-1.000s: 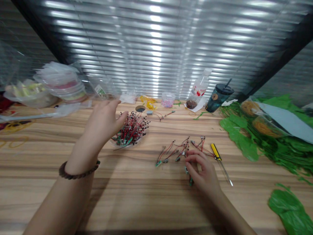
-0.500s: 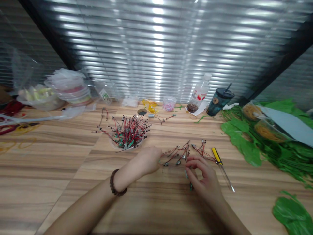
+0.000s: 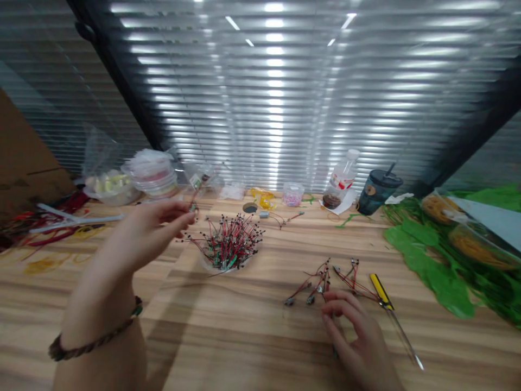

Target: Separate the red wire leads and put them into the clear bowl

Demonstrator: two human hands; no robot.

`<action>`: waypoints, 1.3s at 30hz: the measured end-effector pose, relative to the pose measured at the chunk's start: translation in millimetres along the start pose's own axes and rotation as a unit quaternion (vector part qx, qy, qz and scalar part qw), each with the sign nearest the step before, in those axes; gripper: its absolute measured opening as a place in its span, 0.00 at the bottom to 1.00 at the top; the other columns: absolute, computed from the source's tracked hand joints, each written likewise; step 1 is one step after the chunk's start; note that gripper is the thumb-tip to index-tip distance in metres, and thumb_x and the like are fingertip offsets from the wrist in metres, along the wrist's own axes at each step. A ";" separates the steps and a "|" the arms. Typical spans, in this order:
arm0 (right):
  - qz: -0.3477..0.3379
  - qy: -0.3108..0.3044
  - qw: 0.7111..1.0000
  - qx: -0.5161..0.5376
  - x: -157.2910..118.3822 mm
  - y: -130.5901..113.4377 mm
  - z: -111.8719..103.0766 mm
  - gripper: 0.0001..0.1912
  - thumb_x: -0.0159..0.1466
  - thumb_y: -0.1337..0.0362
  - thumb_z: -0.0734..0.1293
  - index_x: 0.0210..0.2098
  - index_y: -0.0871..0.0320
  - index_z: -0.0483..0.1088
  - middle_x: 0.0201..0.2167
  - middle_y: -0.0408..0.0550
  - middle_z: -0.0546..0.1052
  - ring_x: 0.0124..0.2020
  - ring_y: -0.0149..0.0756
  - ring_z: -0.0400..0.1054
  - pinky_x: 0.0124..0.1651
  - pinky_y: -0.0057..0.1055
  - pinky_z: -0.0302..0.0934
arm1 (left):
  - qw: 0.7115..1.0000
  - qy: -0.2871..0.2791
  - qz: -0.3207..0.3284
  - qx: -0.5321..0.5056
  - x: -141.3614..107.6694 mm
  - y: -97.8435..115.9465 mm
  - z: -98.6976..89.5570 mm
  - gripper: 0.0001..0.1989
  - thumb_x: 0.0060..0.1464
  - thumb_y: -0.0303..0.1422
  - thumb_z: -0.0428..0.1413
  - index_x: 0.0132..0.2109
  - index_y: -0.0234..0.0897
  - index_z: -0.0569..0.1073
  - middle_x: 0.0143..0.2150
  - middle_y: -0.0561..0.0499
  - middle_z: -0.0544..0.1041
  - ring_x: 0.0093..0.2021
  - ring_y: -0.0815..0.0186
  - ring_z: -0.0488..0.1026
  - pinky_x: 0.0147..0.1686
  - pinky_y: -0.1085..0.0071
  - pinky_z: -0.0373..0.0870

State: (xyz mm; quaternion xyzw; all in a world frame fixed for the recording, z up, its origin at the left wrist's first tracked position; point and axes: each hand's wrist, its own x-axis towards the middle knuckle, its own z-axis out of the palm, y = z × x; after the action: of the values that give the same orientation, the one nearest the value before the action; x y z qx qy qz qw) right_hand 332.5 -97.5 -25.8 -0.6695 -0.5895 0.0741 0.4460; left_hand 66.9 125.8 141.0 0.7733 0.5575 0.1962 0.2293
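My left hand (image 3: 152,233) is raised at the left of the bowl, thumb and fingertips pinched around a small wired electronic part (image 3: 194,207) with thin red and black leads. My right hand (image 3: 356,331) is low at the right, fingers curled and pinched on a small part with a dark green end (image 3: 335,351), mostly hidden by the fingers. Just beyond those fingertips lies a loose group of red-and-black wired parts (image 3: 311,288). Between the hands stands a clear bowl (image 3: 207,266) heaped with wired parts (image 3: 234,239), some with green boards.
A yellow-handled screwdriver (image 3: 378,288) lies right of my right hand. Behind are a small grey cylinder (image 3: 264,215), a tub of pink beads (image 3: 293,194), a bottle (image 3: 340,182) and a dark tumbler (image 3: 378,191). Green leaf-like pieces (image 3: 427,260) cover the right; stacked containers (image 3: 152,174) stand left.
My left hand has moved left and away from me, from beside the loose wired parts to beyond the bowl's left side. My right hand stays near the same parts. The camera view has shifted.
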 end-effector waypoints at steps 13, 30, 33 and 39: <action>-0.058 0.025 0.997 -0.038 2.2 0.6 -0.9 0.05 0.61 0.66 0.63 0.31 0.54 0.71 0.37 0.51 0.75 0.39 0.39 0.74 0.39 0.29 0.69 | 0.956 0.257 -0.141 0.002 -11.7 -30.6 -35.2 0.26 0.44 0.43 0.57 0.50 0.36 0.72 0.44 0.50 0.77 0.37 0.72 0.72 0.27 0.86 0.62; -0.055 0.010 0.997 -0.051 0.2 6.8 -0.1 0.05 0.61 0.66 0.63 0.32 0.54 0.71 0.39 0.53 0.75 0.41 0.40 0.73 0.41 0.31 0.69 | 0.993 0.093 0.066 0.018 17.3 -6.9 15.5 0.21 0.46 0.46 0.57 0.41 0.35 0.77 0.35 0.49 0.78 0.27 0.77 0.67 0.28 0.82 0.62; -0.053 -0.008 0.997 -0.054 -2.2 10.3 -1.1 0.05 0.62 0.66 0.62 0.33 0.54 0.70 0.41 0.53 0.74 0.42 0.40 0.73 0.42 0.31 0.69 | 0.993 0.075 0.085 0.036 20.4 -8.5 21.7 0.22 0.46 0.48 0.56 0.41 0.35 0.77 0.34 0.49 0.78 0.28 0.76 0.67 0.27 0.81 0.62; -0.055 -0.015 0.997 -0.060 -3.1 11.9 -0.7 0.05 0.62 0.66 0.63 0.33 0.55 0.70 0.41 0.53 0.74 0.42 0.40 0.73 0.42 0.31 0.69 | 0.994 0.070 0.070 0.052 18.4 -8.5 20.9 0.22 0.47 0.47 0.55 0.41 0.34 0.77 0.35 0.48 0.79 0.30 0.74 0.69 0.28 0.81 0.62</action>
State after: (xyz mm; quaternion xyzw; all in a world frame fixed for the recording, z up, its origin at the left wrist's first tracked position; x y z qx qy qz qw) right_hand 340.6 -99.4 -34.8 -0.6607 -0.6351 0.0237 0.3994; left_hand 77.5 142.8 119.9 0.8056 0.5263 0.2363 0.1349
